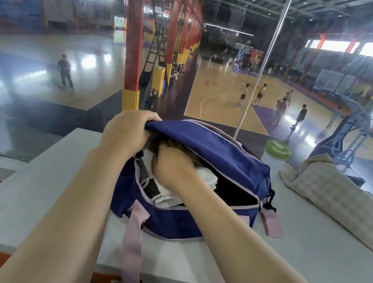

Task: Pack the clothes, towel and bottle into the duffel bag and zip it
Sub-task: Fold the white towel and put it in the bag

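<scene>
Head view: indoor basketball hall behind a glass wall, players on the courts below, red columns with yellow padding. Grey surface (38, 191) runs along the glass and carries everything.

Navy duffel bag (192, 223) with pink trim sits mid-surface, unzipped, top flap lifted. Left hand (128, 132) grips the far-left edge of the flap, fingers curled over the fabric, holding it up. Right hand (172, 163) is inside the bag opening, pressing down on the clothes (162, 196); fingers are hidden under the flap, so cannot tell if they are curled or flat. Clothes are white with black patterned bands, lying in the left part of the bag; right part of the opening looks dark.

Pink strap (133, 255) hangs from the bag's near side over the surface edge. Short pink tab (270, 223) lies on the surface at the bag's right end.

Bottle (276, 155) with green lid stands on the surface behind the bag's right end, outside it. Beige towel (342, 202) lies folded on the surface right of the bag, apart from it, outside too.
</scene>
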Tool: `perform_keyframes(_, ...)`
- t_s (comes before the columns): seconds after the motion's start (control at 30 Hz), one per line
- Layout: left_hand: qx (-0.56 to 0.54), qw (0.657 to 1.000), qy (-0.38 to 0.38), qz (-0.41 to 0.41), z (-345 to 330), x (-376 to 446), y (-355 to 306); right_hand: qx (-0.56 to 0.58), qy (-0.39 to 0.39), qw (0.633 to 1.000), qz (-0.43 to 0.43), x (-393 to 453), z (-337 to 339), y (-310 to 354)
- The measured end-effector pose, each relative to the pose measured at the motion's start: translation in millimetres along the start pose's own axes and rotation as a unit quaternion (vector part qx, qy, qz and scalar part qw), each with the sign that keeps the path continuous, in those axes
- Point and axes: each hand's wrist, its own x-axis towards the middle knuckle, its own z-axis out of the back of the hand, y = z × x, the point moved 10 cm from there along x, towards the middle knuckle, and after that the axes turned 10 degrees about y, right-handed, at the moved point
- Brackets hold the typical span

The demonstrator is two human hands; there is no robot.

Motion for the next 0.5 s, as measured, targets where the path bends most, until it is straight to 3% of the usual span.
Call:
perform_keyframes(0.07, -0.006, 1.0, -0.017, -0.006, 3.2, 4.3, 0.1, -0.005, -0.005, 0.999, 0.037, -8.1, 1.4, 7.0)
perform_keyframes(0.2, -0.021, 0.999, -0.041, -0.017, 11.6, 10.4, -10.1, 0.039, 0.1, 0.991, 0.078, -3.6, -25.8, 17.9)
perform_keyframes(0.5, -0.016, 0.996, -0.071, -0.054, 22.5, 11.1, -35.9, 0.032, 0.185, 0.982, -0.004, 26.7, -53.1, 21.2)
